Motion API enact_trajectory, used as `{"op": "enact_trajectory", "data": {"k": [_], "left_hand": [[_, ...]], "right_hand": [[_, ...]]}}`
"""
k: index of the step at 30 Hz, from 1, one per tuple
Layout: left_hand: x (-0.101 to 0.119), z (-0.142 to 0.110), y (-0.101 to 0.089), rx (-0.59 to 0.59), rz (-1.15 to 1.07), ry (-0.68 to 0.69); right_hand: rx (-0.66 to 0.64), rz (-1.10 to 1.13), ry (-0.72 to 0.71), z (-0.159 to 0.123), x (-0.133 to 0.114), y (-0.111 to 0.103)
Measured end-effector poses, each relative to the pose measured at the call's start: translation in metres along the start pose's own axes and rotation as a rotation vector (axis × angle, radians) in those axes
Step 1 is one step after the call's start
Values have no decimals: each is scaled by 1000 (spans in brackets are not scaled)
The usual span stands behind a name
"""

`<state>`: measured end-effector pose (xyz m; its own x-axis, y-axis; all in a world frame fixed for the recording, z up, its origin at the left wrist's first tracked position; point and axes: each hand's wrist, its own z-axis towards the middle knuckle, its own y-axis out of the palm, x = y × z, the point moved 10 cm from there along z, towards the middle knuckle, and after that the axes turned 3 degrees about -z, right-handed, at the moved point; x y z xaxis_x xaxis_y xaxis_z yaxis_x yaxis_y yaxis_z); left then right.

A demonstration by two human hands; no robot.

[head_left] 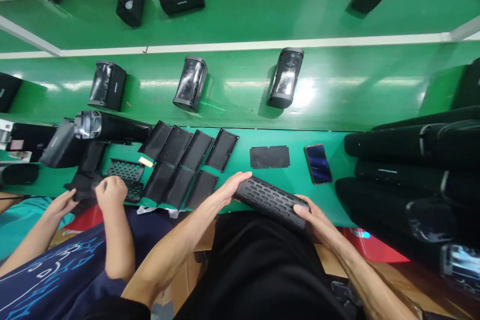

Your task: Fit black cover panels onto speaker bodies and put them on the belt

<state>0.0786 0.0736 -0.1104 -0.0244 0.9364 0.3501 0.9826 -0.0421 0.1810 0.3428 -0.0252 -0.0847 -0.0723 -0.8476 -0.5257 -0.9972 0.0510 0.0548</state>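
Between my two hands is a black slotted speaker grille (pixel 270 200), tilted down to the right, just over the table's near edge. My left hand (pixel 237 186) grips its left end, thumb on top. At the right end my right hand (pixel 311 214) is closed round it, thumb pressed on the slotted face. Beyond the grille lies a thin black rectangular sheet (pixel 270 157) with notched corners. Several black panels (pixel 222 150) are spread flat to the left of my left hand. A phone (pixel 318 164) rests right of the sheet.
Several black speakers (pixel 286 78) stand on the green surface beyond my table. Large dark cases (pixel 397 172) are stacked at the right. At my left, a co-worker's hands (pixel 111 192) are beside slotted grilles (pixel 125 170). A red container (pixel 375 247) sits below the table.
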Motion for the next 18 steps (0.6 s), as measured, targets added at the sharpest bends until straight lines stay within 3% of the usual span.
{"op": "enact_trajectory", "data": {"k": [5, 9, 12, 15, 18], "left_hand": [[36, -3, 6, -34, -223, 118], [53, -10, 3, 34, -348, 283], [42, -18, 9, 50, -337, 316], [22, -27, 12, 83, -314, 332], [1, -35, -1, 169, -255, 377]], "right_hand": [[108, 154, -151, 7, -33, -19], [232, 446, -285, 47, -101, -44], [345, 604, -312, 98, -168, -73], [517, 499, -316, 141, -228, -105], [560, 391, -294, 165, -261, -119]]}}
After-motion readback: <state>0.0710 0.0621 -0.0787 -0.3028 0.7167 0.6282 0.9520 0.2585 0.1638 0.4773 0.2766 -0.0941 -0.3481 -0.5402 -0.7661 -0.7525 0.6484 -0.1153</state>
